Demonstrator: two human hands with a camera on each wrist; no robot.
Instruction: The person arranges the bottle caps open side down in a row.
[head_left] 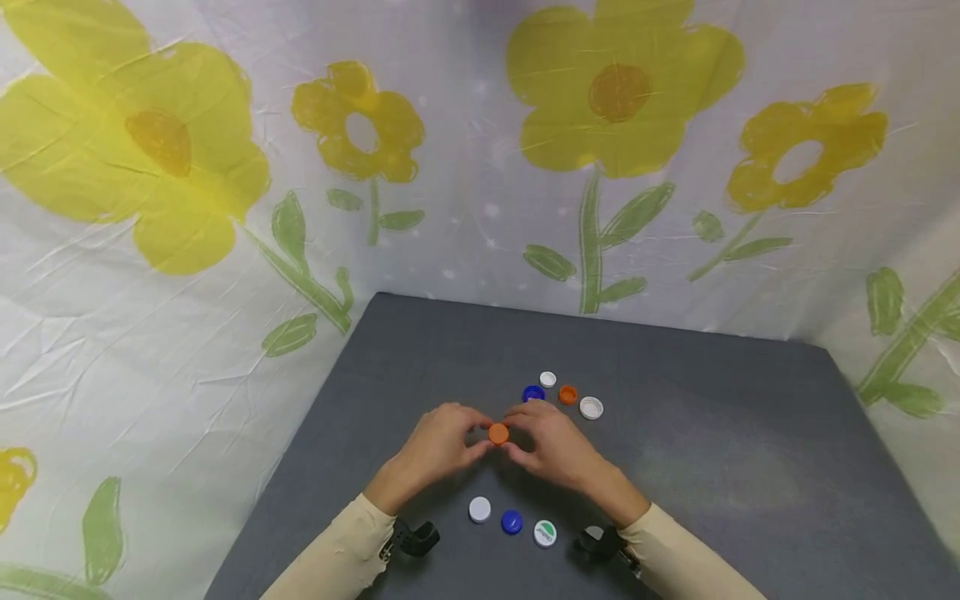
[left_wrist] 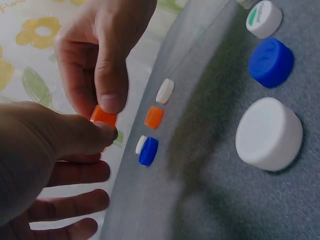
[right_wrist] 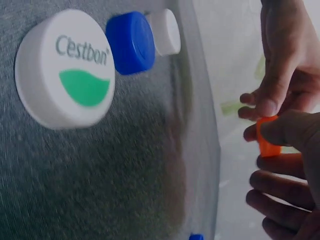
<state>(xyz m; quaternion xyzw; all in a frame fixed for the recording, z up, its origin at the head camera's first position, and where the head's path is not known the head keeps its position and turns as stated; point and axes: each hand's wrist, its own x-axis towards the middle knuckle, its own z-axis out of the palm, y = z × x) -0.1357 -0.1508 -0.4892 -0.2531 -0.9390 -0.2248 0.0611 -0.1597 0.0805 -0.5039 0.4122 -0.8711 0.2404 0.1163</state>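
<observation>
Between my two hands is an orange bottle cap (head_left: 498, 433), its flat top facing up and held above the grey table. My left hand (head_left: 444, 439) pinches it from the left between thumb and fingers. From the other side, the thumb and fingers of my right hand (head_left: 557, 443) pinch the same cap. Both wrist views show the thumbs on the orange cap (right_wrist: 270, 142) and the lower fingers spread apart. In front of the hands a plain white cap (head_left: 480, 510), a blue cap (head_left: 512, 522) and a white Cestbon cap (head_left: 545, 533) with a green mark lie top up.
Beyond the right hand, hollow side up, lie a blue cap (head_left: 533, 392), an orange cap (head_left: 567, 395), a small white cap (head_left: 547, 379) and a larger white cap (head_left: 591, 407). A flower-print curtain (head_left: 480, 167) hangs behind the table (head_left: 720, 433).
</observation>
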